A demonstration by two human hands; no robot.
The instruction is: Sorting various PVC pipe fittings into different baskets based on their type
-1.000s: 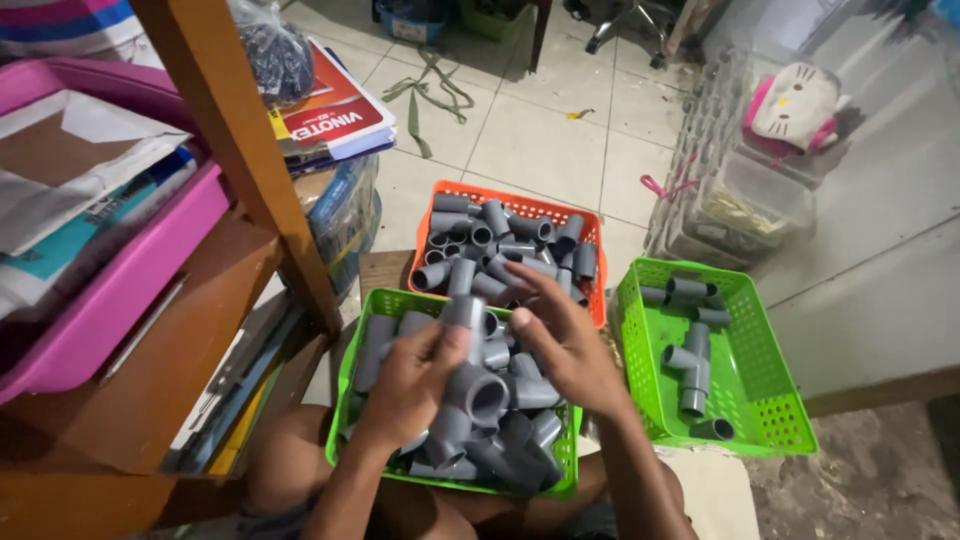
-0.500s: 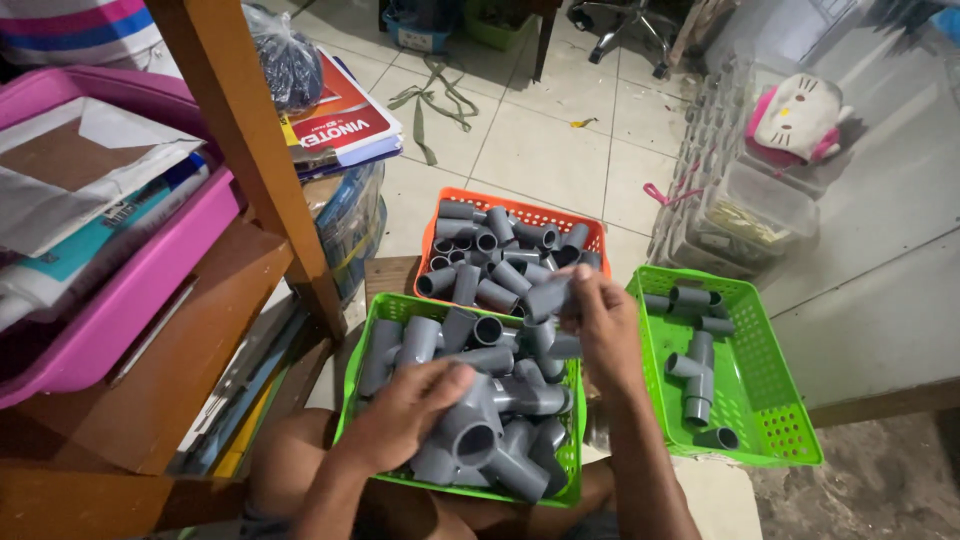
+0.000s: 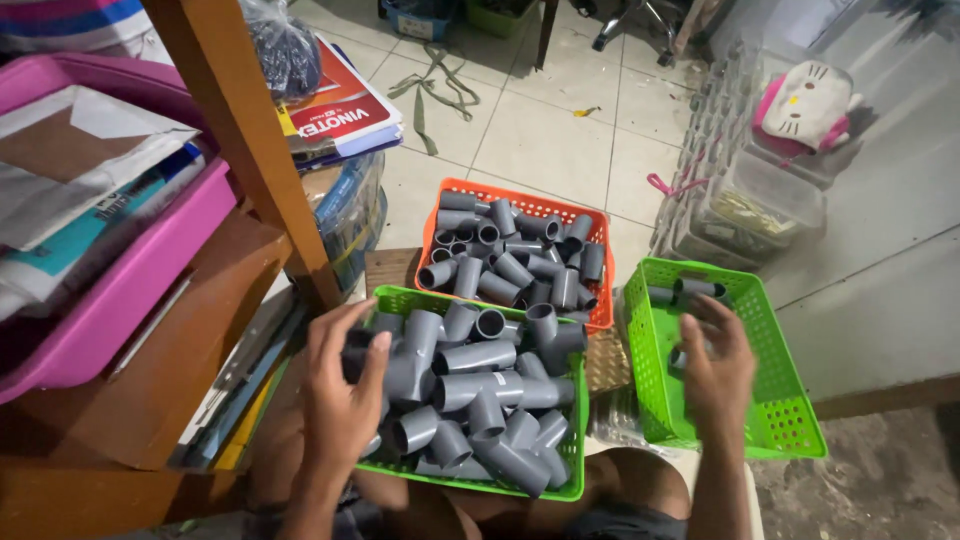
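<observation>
A green basket (image 3: 470,487) heaped with grey pipe fittings (image 3: 480,385) rests on my lap. My left hand (image 3: 345,395) lies over its left side, fingers and thumb curled around a dark grey fitting (image 3: 358,352). My right hand (image 3: 718,368) reaches down into a second green basket (image 3: 785,405) to the right, which holds a few fittings (image 3: 690,290). It is blurred, with a grey fitting (image 3: 679,357) at its thumb side. Behind them, an orange basket (image 3: 520,203) is full of grey straight couplings.
A wooden shelf post (image 3: 240,140) stands at the left, with a pink tray (image 3: 125,290) of papers and a stack of books (image 3: 340,110). At the right, clear plastic boxes (image 3: 750,205) carry a white and pink plush bag (image 3: 805,105). Beyond is tiled floor (image 3: 550,120).
My right hand carried a grey fitting from the middle basket across into the right green basket. My left hand slid to the left side of the heap and curled around a fitting.
</observation>
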